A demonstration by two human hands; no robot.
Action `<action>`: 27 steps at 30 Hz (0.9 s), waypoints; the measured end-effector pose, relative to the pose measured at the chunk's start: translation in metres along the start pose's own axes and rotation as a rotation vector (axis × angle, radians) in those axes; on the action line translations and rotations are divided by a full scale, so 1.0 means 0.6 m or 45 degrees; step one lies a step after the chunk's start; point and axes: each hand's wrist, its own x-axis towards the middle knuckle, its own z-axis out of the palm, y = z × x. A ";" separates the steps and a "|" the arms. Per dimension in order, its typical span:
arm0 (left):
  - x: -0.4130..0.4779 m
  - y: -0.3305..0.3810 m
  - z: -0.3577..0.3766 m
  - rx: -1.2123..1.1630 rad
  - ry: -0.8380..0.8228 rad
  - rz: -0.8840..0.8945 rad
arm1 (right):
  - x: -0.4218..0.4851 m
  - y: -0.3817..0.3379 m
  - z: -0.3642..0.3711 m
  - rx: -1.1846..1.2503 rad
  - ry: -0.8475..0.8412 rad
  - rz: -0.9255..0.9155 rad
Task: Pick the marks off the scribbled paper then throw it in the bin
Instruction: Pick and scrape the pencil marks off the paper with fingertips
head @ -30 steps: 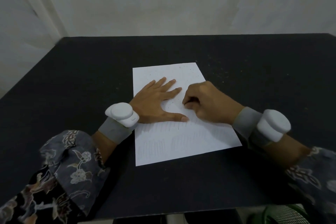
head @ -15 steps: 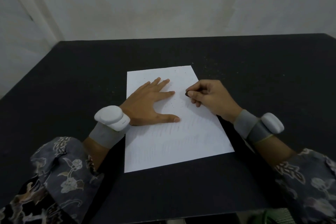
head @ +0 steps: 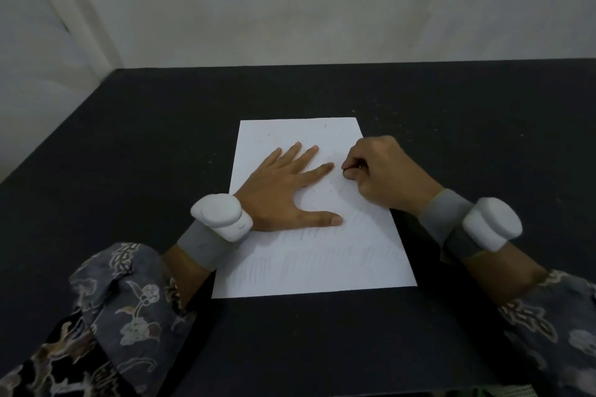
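Observation:
A white sheet of paper (head: 309, 264) lies on the black table (head: 129, 145), with faint pencil scribbles across its lower half and small dark specks on its upper half. My left hand (head: 283, 193) presses flat on the sheet's left middle, fingers spread and straight. At the sheet's right edge, my right hand (head: 383, 174) has its fingers curled and pinches a small dark object (head: 344, 172), whose tip touches the paper just right of my left forefinger. Most of that object is hidden in the fingers. No bin is clearly in view.
White pucks on grey bands sit on both wrists (head: 222, 216) (head: 490, 222). Tiny crumbs dot the tabletop around the top of the sheet. A pale wall (head: 322, 3) rises behind the table's far edge. A sliver of something green (head: 482, 392) shows below the near edge.
My right hand moved from beside my left thumb up and to the right, toward the sheet's right edge, with the dark object in its fingers. My left hand stayed flat on the paper.

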 end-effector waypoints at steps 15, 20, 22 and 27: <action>-0.001 0.000 0.001 -0.031 0.003 -0.016 | -0.035 -0.037 -0.002 -0.017 -0.250 -0.194; 0.001 0.000 0.002 -0.012 -0.011 -0.036 | -0.002 -0.002 -0.008 -0.043 -0.076 -0.009; 0.001 0.001 0.001 -0.019 -0.008 -0.041 | -0.014 -0.017 -0.002 -0.044 -0.151 -0.095; 0.002 0.000 0.000 -0.017 -0.013 -0.037 | -0.006 0.001 -0.011 -0.060 -0.106 -0.034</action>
